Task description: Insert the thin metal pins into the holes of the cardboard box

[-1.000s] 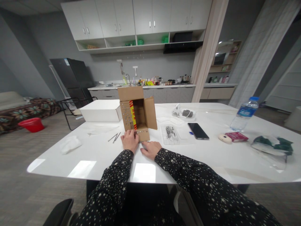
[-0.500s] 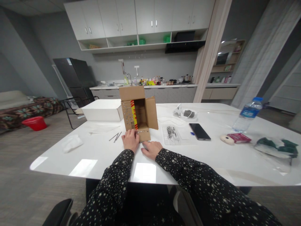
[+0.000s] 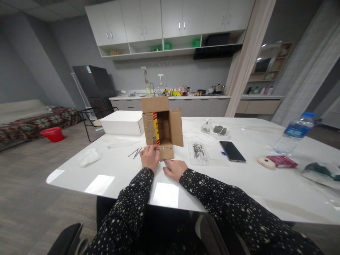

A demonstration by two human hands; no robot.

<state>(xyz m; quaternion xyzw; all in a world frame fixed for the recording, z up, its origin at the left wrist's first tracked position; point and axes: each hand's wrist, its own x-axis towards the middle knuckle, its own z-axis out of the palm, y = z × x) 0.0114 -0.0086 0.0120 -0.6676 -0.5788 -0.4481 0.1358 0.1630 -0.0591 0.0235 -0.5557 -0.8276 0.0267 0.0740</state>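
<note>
On white table point(image 3: 239, 184), brown cardboard box point(image 3: 162, 129) lies open, screws studding flaps.

The box point(image 3: 162, 129) is brown cardboard with a red and yellow strip down its left inner flap and rows of small silvery dots. Both sleeves point(image 3: 212, 191) are black, strewn with tiny white stars. The tabletop point(image 3: 265, 180) is glossy white, as is the flat carton point(image 3: 122, 122). The phone point(image 3: 232, 151) is black, the bottle point(image 3: 293, 138) clear with a blue cap and label, the basin point(image 3: 53, 134) red, the fridge point(image 3: 97, 86) black.
</note>
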